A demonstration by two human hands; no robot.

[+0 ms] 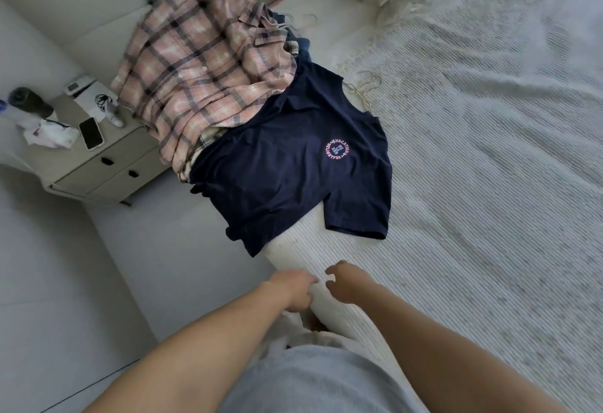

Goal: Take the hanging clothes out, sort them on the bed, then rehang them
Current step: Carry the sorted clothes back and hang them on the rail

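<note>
At the bed's (489, 151) left edge, a navy T-shirt (287, 164) lies flat beside a plaid shirt (202, 76). The left hand (295, 291) pinches the white cover; the right hand (346, 283) hovers half-curled, holding nothing. Best smoothed before sorting further.

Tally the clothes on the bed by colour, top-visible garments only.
Pink plaid shirt: 1
Navy T-shirt with round chest print: 1
Other dark blue fabric peeking out under the plaid shirt: at least 1, count unclear
Total clearly separate garments: 2, plus hidden layers I cannot count.
</note>
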